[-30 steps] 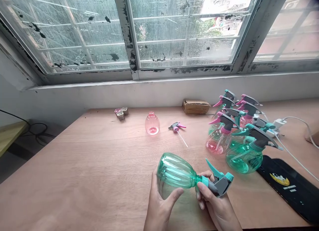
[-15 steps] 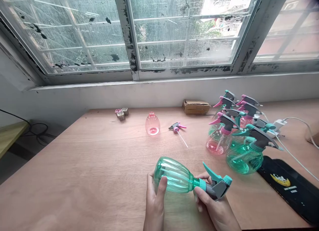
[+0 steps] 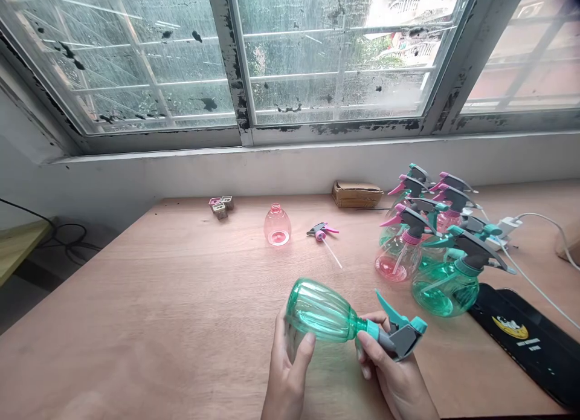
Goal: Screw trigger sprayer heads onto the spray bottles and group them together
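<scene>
A clear green spray bottle (image 3: 319, 311) lies tilted in the air above the front of the table, its base to the left and its teal-and-grey trigger head (image 3: 403, 332) to the right. My left hand (image 3: 290, 362) cups the bottle's lower body, thumb in front and fingers partly hidden behind it. At the neck, my right hand (image 3: 385, 353) pinches the teal collar between thumb and fingers. Farther back stands a pink bottle (image 3: 277, 226) without a top. Beside it lies a loose pink-and-grey spray head (image 3: 321, 231) with its tube.
Several assembled spray bottles (image 3: 446, 281) crowd the table's right side. A black pouch (image 3: 525, 341) lies in front of them, near a white plug with cables (image 3: 510, 225). Along the back sit a brown cardboard box (image 3: 357, 194) and some small blocks (image 3: 220, 211). A window spans the wall.
The green spray bottle has shifted slightly right, its base end rising a little. My left hand has moved right with it, its thumb sliding lower on the body.
</scene>
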`<action>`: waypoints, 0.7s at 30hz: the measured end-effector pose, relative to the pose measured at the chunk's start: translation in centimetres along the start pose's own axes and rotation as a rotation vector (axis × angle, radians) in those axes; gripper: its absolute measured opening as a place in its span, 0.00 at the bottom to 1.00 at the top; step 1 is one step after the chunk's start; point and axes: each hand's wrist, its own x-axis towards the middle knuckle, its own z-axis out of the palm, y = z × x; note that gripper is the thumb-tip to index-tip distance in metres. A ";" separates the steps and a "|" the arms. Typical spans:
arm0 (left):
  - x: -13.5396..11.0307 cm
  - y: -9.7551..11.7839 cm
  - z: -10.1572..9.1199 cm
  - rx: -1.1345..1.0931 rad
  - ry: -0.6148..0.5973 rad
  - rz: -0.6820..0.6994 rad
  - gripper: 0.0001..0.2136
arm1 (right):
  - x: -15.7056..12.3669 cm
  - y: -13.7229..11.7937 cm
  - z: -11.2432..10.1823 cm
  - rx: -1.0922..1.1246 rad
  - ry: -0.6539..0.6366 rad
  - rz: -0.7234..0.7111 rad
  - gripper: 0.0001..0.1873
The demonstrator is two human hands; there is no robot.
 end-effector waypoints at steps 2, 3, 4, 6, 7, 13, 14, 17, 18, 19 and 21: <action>-0.1 0.0 0.2 -0.024 0.023 -0.011 0.27 | -0.1 -0.1 0.3 -0.020 -0.002 -0.007 0.20; -0.1 0.0 0.2 -0.032 0.036 -0.016 0.27 | -0.2 -0.2 0.5 -0.028 0.004 -0.007 0.21; -0.1 0.0 0.3 -0.036 0.050 -0.019 0.26 | -0.2 -0.3 0.7 -0.035 0.015 -0.012 0.22; 0.0 0.1 0.3 -0.028 0.081 -0.030 0.25 | -0.3 -0.4 1.0 -0.046 0.039 -0.026 0.22; 0.1 0.2 0.3 -0.020 0.094 -0.040 0.25 | -0.4 -0.4 1.0 -0.053 0.046 -0.033 0.21; 0.4 0.4 0.2 -0.024 0.086 -0.065 0.26 | -0.1 0.0 0.2 -0.056 -0.024 -0.017 0.20; 0.4 0.4 0.2 -0.024 0.078 -0.054 0.27 | 0.0 0.1 0.1 -0.041 -0.020 -0.017 0.19; 0.4 0.2 0.2 -0.016 0.037 -0.031 0.26 | 0.1 0.1 0.1 0.006 0.006 -0.004 0.19; 0.3 0.1 0.1 -0.012 0.022 -0.032 0.26 | 0.1 0.0 0.1 0.018 0.017 0.003 0.19; 0.3 0.1 0.1 -0.010 0.009 -0.032 0.25 | 0.1 -0.1 0.2 0.028 0.024 0.011 0.19; 0.2 0.0 0.0 -0.006 -0.003 -0.026 0.25 | 0.1 -0.2 0.3 0.041 0.022 0.016 0.20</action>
